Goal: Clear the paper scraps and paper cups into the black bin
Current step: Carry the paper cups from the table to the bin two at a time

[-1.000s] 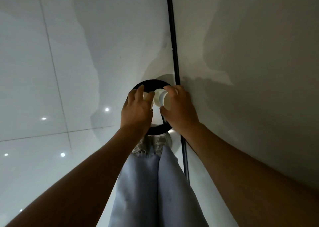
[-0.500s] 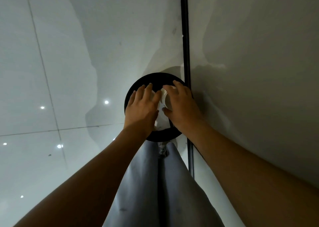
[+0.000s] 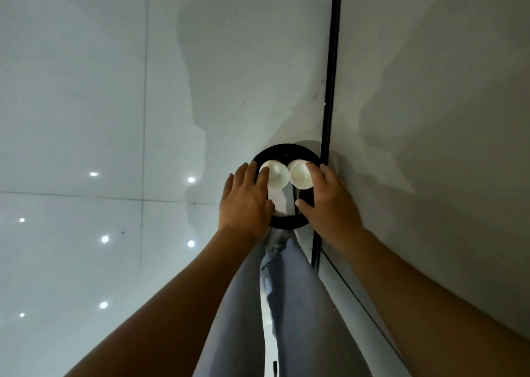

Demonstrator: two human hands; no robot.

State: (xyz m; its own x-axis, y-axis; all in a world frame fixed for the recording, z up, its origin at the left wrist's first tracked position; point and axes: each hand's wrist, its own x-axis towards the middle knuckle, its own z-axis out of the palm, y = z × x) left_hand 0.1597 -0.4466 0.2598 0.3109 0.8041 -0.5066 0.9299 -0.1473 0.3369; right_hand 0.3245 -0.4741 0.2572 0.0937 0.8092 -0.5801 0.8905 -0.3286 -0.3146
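Black bin [image 3: 286, 150] mostly hidden by hands, cups.

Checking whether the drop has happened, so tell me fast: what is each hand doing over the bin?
Left hand: holding a paper cup.
Right hand: holding the other paper cup over the black bin.

Glossy pale tiled floor [image 3: 86, 118] fills left & centre, thin grout lines [image 3: 144, 89] crossing it. Small round ceiling-light reflections [image 3: 191, 179] dot the tiles, lower left. Soft grey shadows spread across the upper floor. Black skirting strip [image 3: 331, 69] runs top to bottom, right of centre. Plain grey-white wall [image 3: 444, 104] to its right, w/ shadows.
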